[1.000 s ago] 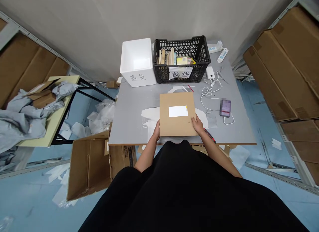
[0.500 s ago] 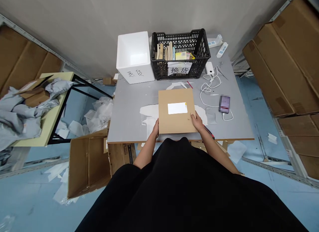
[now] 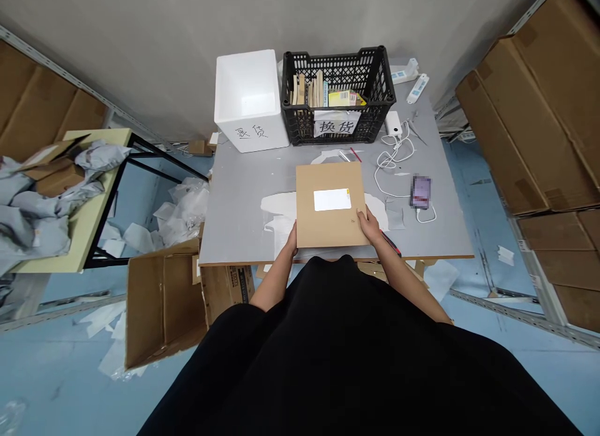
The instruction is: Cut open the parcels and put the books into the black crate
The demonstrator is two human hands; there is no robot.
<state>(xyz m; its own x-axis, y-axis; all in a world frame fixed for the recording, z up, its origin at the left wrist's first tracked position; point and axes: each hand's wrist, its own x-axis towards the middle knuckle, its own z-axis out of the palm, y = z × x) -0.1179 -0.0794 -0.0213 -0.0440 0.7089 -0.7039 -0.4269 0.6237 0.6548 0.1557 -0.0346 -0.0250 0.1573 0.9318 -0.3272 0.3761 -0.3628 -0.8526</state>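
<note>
Head view: left hand (image 3: pixel 292 240), fingers pressed together, clasps the 7 o'clock edge of a cardboard mailer (image 3: pixel 330 205); right hand (image 3: pixel 370 227) lies spread across its 5 o'clock corner, atop the grey counter (image 3: pixel 239 205).

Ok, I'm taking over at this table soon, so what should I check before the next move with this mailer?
1. Hands on the mailer: ok. The left hand is at the near left edge of the flat brown cardboard mailer, and the right hand is on its near right corner.
2. White rectangular label lying flat on top: ok.
3. Label wording: cannot tell, too small to read.
4. Mailer inside the front edge of the grey table: ok.
5. Thin white cable apart from the mailer: ok.
6. Red-and-black item beside the right forearm: cannot tell what it is.
</note>
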